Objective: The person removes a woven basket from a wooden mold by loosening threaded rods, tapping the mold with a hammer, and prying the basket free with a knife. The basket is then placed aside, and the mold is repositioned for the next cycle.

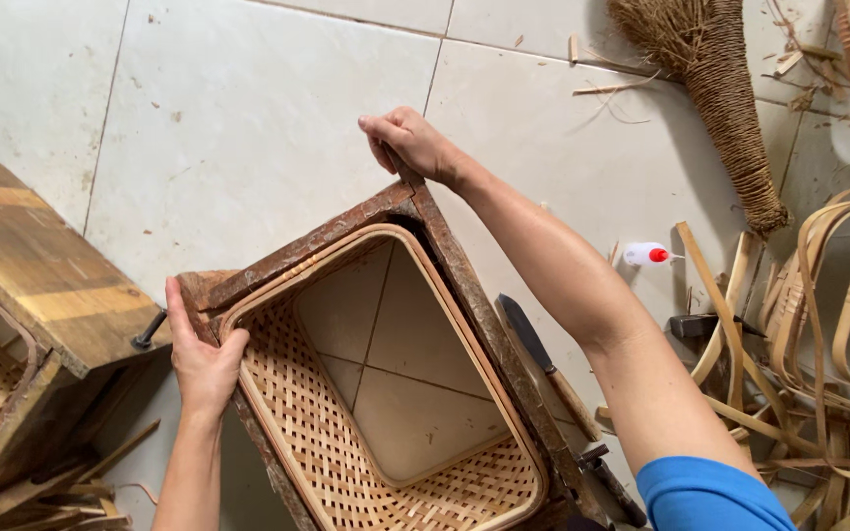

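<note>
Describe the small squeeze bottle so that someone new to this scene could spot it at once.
Start at the wooden frame around the woven basket, then follow the right forearm outward to the pale floor tiles. The bottle lies on its side there, just below the broom. It alone is white plastic with a red cap.
</note>
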